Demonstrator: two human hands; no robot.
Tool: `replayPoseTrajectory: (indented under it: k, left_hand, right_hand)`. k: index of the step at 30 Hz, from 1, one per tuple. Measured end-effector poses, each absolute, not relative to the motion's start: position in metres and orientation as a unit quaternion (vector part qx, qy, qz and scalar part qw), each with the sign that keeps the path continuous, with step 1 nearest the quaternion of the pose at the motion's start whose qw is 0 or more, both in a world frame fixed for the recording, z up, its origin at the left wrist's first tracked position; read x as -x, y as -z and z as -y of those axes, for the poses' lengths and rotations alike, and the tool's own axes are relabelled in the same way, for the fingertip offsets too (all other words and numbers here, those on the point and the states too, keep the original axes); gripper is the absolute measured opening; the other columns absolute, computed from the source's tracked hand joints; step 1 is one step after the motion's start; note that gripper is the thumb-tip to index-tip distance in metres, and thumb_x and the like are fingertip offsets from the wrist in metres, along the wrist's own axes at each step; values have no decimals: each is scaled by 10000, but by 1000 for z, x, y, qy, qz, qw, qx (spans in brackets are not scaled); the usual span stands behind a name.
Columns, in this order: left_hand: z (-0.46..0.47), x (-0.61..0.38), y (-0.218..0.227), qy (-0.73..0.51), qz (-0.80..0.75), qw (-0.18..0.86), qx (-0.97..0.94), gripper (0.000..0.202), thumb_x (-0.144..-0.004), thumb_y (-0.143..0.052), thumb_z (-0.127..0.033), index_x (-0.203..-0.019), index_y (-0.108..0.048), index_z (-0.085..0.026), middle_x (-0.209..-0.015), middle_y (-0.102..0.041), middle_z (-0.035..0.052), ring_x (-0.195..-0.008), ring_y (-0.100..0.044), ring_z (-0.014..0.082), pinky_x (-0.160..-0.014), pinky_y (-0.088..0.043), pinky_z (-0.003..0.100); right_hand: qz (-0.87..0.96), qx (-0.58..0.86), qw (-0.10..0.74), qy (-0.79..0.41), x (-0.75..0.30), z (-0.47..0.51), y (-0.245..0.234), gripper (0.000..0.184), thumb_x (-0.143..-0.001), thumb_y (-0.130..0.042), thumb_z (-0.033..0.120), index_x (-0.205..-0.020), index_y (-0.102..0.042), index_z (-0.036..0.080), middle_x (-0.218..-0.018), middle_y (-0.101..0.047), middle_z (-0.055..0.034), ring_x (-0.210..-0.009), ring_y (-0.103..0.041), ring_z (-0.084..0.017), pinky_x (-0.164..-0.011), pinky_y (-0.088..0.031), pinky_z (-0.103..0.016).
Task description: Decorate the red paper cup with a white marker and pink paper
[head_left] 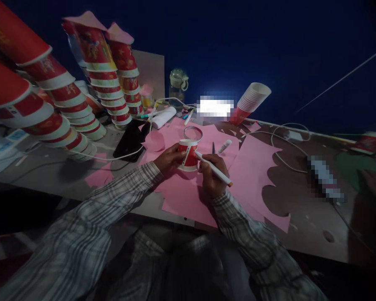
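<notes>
A small red-and-white paper cup [191, 159] is in my left hand [170, 159], whose fingers wrap round its left side. My right hand [214, 173] grips a white marker [217, 172] with an orange end, held like a pen. The marker's tip is at the cup's right side; whether it touches I cannot tell. Beneath both hands lie large sheets of pink paper [188, 196] with curved cut edges. Just beyond the cup a ring-shaped roll of tape [193, 133] rests on the paper. A white marker cap [224, 146] lies to the right.
Towers of stacked red cups [108, 90] stand on the left, two with pink paper tops. Behind them is a clear bottle [177, 85]. A black tablet [131, 140], a leaning cup stack [252, 100], a bright blurred light [215, 108] and a white cable [274, 146] surround the paper.
</notes>
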State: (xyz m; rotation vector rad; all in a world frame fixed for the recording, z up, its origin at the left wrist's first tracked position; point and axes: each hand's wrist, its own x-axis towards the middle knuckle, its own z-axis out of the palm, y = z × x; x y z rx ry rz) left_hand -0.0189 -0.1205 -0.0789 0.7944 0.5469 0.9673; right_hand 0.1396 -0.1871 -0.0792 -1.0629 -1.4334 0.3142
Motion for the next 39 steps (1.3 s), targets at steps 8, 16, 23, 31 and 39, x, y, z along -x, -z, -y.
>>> replayPoseTrajectory:
  k: [8,16,23,31,39]
  left_hand:
    - [121,18,79,-448,-252,780,-357,442,-676,-836,-282,-1063,-685,-129,-996,-745,93,-889,-704,210,-827,-516,328]
    - [121,18,80,-443,-257,773,-374,434,-687,-812,-282,-1073,-675,-136,-994,-739,81,-875,-693,199,-811,-510,317]
    - [123,18,80,-440,-265,770,-379,417,-668,-810,-268,-1039,-670,-140,-934,-723,61,-827,-668,184,-792,-486,316]
    - [122,19,79,-434,-272,763,-394,421,-669,-788,-263,-1058,-672,-152,-946,-715,54,-833,-651,181,-776,-467,305]
    - [123,19,77,-431,-275,761,-400,407,-679,-759,-225,-1067,-670,-141,-950,-715,65,-845,-655,193,-787,-468,313]
  right_hand:
    - [623,461,616,-138,-140,188,79,152,-932,-568,308,-1027,-633,209,-863,-667,-35,-698,-645,-169,-608,-518,-331]
    - [631,468,606,-124,-140,187,79,165,-937,-558,332,-1017,-624,205,-854,-669,-44,-738,-665,-184,-642,-531,-347]
    - [630,459,616,-119,-139,187,72,141,-934,-557,301,-1003,-629,201,-856,-663,-42,-736,-660,-181,-642,-535,-345]
    - [636,453,616,-101,-139,185,70,127,-933,-553,281,-996,-624,196,-849,-659,-42,-745,-662,-177,-654,-535,-340]
    - [646,457,607,-72,-140,185,67,133,-940,-537,294,-998,-614,203,-810,-665,-28,-732,-660,-174,-675,-550,-344]
